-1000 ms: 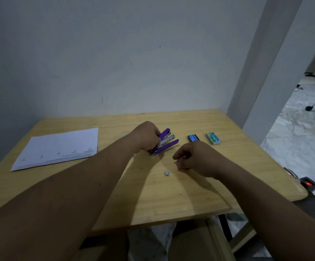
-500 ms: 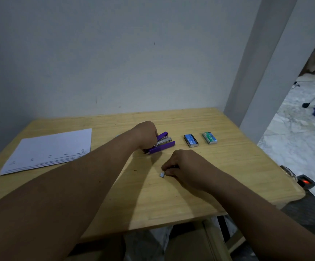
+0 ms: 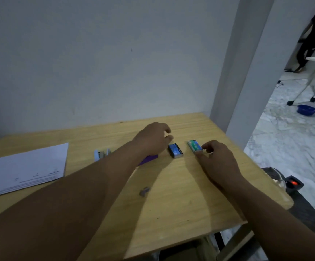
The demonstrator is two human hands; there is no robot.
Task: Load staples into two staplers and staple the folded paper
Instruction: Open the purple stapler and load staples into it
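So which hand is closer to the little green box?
The right hand. Its fingertips sit right at the near end of the green box, seemingly touching it. The left hand is farther off, beside the blue box.

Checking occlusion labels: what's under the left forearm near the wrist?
A purple stapler lies on the table there; only one end shows, the rest is covered by the forearm. Whether it is open or closed can't be seen. The left hand is past it, near the blue staple box.
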